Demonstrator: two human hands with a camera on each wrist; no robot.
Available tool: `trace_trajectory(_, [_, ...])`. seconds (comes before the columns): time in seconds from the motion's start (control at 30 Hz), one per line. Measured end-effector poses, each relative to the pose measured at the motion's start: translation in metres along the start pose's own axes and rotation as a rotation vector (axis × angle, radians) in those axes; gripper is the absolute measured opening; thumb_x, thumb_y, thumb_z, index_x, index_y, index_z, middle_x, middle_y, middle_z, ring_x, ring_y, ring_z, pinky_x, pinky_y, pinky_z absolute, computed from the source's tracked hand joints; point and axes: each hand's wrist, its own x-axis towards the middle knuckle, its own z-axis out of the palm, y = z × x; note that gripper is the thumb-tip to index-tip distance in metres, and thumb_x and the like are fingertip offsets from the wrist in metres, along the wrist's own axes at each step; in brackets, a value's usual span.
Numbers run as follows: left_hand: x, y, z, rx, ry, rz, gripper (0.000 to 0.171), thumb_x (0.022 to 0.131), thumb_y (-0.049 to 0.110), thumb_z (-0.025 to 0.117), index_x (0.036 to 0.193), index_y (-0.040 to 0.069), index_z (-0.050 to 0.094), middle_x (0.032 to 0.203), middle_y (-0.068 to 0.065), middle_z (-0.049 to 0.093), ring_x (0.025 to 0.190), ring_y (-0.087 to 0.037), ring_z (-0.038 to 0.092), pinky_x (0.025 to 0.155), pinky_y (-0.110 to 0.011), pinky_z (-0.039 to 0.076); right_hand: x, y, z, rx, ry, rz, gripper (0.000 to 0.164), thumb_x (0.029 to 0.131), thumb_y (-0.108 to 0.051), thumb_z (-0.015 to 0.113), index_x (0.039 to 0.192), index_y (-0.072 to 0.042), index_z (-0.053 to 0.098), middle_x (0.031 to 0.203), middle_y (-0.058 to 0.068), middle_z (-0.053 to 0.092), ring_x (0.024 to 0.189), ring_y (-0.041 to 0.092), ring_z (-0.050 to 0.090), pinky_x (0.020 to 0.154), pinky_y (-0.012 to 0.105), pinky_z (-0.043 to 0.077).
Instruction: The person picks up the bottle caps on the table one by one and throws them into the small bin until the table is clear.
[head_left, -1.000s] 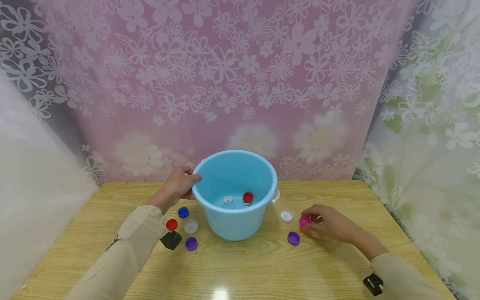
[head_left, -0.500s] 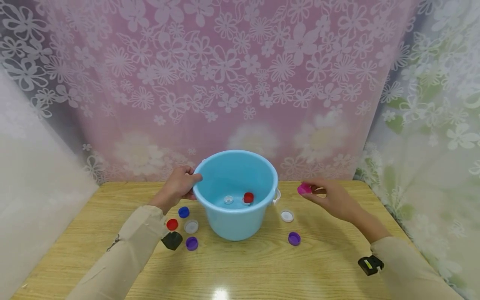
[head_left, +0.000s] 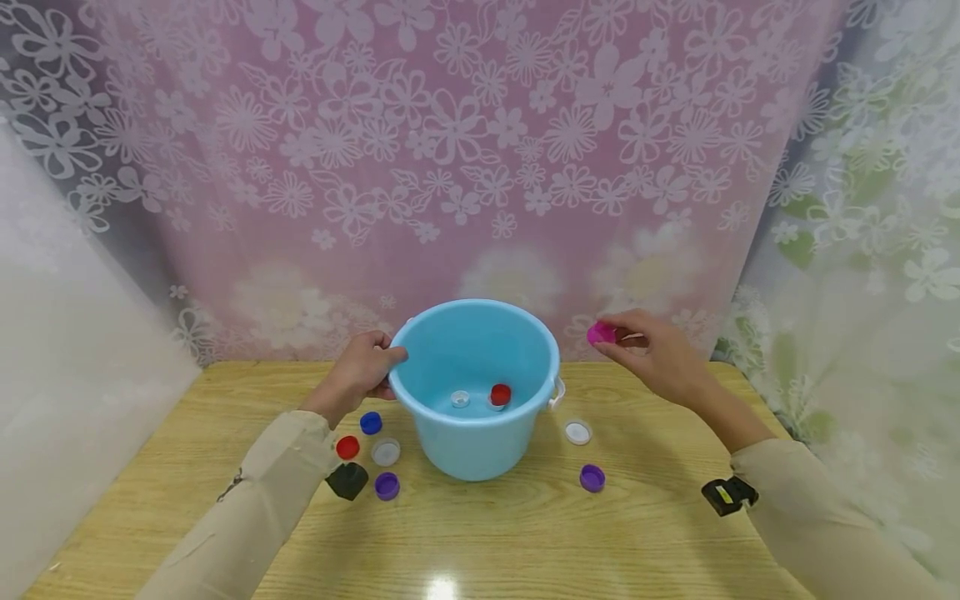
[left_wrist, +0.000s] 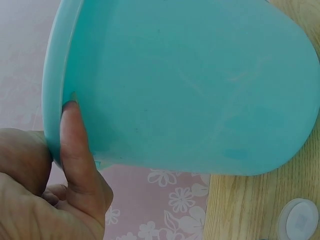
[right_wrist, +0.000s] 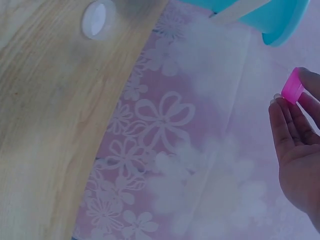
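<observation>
A light blue bucket (head_left: 472,446) stands on the wooden table. My left hand (head_left: 360,368) grips its rim at the left, the thumb over the edge, as the left wrist view also shows. To the right of the bucket, at about rim height, my right hand (head_left: 656,354) pinches a pink bottle cap (head_left: 601,334) between thumb and fingers. In the right wrist view the pink cap (right_wrist: 292,86) is held at the fingertips, apart from the bucket. Inside the bucket lie a red cap (head_left: 500,394) and a white cap (head_left: 460,399), with another pale cap partly under the red one.
Left of the bucket lie a blue cap (head_left: 371,422), a red cap (head_left: 347,447), a whitish cap (head_left: 386,452) and a purple cap (head_left: 387,486). On its right are a white cap (head_left: 577,432) and a purple cap (head_left: 592,477). A white handle end (head_left: 557,392) juts from the bucket's right side.
My right hand has lifted the pink cap off the table, raising it up and slightly left toward the bucket's rim height. The left hand keeps its grip on the rim.
</observation>
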Motion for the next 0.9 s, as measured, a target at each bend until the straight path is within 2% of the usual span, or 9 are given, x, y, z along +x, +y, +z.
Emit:
trace_trajectory(0.2, [-0.001, 0.000, -0.001, -0.001, -0.005, 0.013, 0.020, 0.098, 0.014, 0.051, 0.107, -0.002, 0.046, 0.090, -0.025, 0.061, 0.053, -0.018, 0.063, 0.054, -0.031, 0.057, 0.012, -0.010, -0.006, 0.005, 0.042, -0.018, 0.039, 0.091, -0.017, 0.067, 0.124, 0.001, 0.058, 0.109, 0.011, 0.061, 0.095, 0.025, 0.062, 0.081, 0.035, 0.053])
trace_trajectory(0.43, [-0.001, 0.001, -0.001, -0.001, 0.001, 0.015, 0.020, 0.098, 0.014, 0.051, 0.107, -0.003, 0.046, 0.084, -0.022, 0.061, 0.053, -0.018, 0.063, 0.054, -0.031, 0.057, 0.027, -0.027, -0.006, 0.024, 0.013, -0.018, 0.040, 0.092, -0.024, 0.066, 0.125, -0.003, 0.059, 0.112, 0.008, 0.060, 0.098, 0.023, 0.061, 0.086, 0.041, 0.053])
trace_trajectory(0.57, [-0.001, 0.001, 0.000, 0.000, 0.006, 0.015, 0.019, 0.098, 0.014, 0.051, 0.107, -0.003, 0.047, 0.081, -0.018, 0.061, 0.054, -0.018, 0.064, 0.054, -0.032, 0.057, 0.036, -0.036, -0.001, 0.051, -0.010, -0.022, 0.041, 0.092, -0.026, 0.066, 0.125, -0.003, 0.059, 0.113, 0.008, 0.060, 0.099, 0.023, 0.061, 0.087, 0.042, 0.052])
trace_trajectory(0.9, [0.000, 0.001, 0.001, 0.004, -0.004, 0.014, 0.019, 0.097, 0.014, 0.051, 0.106, -0.003, 0.046, 0.088, -0.025, 0.062, 0.052, -0.018, 0.062, 0.055, -0.033, 0.057, 0.053, -0.060, 0.024, 0.156, -0.087, -0.053, 0.038, 0.091, -0.019, 0.067, 0.124, -0.003, 0.060, 0.115, 0.007, 0.059, 0.101, 0.020, 0.059, 0.088, 0.034, 0.052])
